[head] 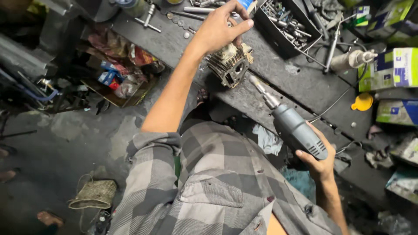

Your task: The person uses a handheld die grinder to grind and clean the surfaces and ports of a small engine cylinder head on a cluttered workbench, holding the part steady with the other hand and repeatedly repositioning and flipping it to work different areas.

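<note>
The left hand (222, 28) reaches out over the dark desk (300, 82) and rests on top of a finned metal cylinder (230, 64), fingers spread and curled loosely over its upper side, thumb stretched out to the right. The cylinder stands near the front edge of the desk, its open square face turned toward the drill, its fins grimy and pale.

The right hand (320, 159) is clamped around the rear grip of a grey drill (296, 130). The drill slants up and to the left, and its metal nose (261, 89) points at the lower right side of the cylinder; its tip lies just beside the casting, though I cannot tell whether the two touch. A dark cord (335, 102) trails across the desk behind the drill.

Farther back on the desk, a black tray (283, 41) holds a jumble of small metal tools. To its right lies a pale spray-like tool (352, 58). Green and white boxes (394, 67) stack along the right side, and a small yellow funnel (362, 102) sits just below them. A T-shaped wrench (148, 19) lies at the back left of the desk, with a few washers (178, 24) near it.

The person wears a grey checked shirt (217, 182). On the floor at the lower left lies a woven basket (93, 193); a box of coloured packets (119, 80) sits under the desk edge.
</note>
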